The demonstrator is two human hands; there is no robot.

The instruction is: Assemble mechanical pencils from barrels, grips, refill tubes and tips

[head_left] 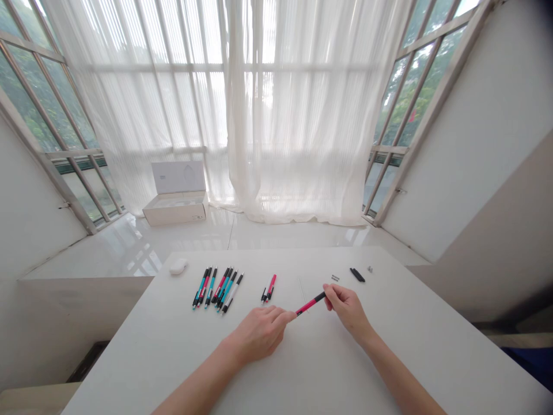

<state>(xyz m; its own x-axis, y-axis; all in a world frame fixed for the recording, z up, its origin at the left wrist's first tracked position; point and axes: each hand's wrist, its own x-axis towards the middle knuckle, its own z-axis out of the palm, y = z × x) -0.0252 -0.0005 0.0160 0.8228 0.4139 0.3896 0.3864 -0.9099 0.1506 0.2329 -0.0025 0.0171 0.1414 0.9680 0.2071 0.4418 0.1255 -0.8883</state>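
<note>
Two hands work above the white worktop (380,357): the right hand (347,309) holds closed and firm on the black end of a pink pen (309,304), and the left hand (259,334) pinches its tip, keeping it steady. Beyond this pen lies a group of pens (217,288).

**Both hands on a pink pen at a white table**

The right hand (348,310) pinches the black end of a pink pen (310,304), and the left hand (258,334) holds its tip. Ahead and left of the hands lies a row of teal and red pens (217,288). Ahead of the right hand are small black parts (357,275).
</note>
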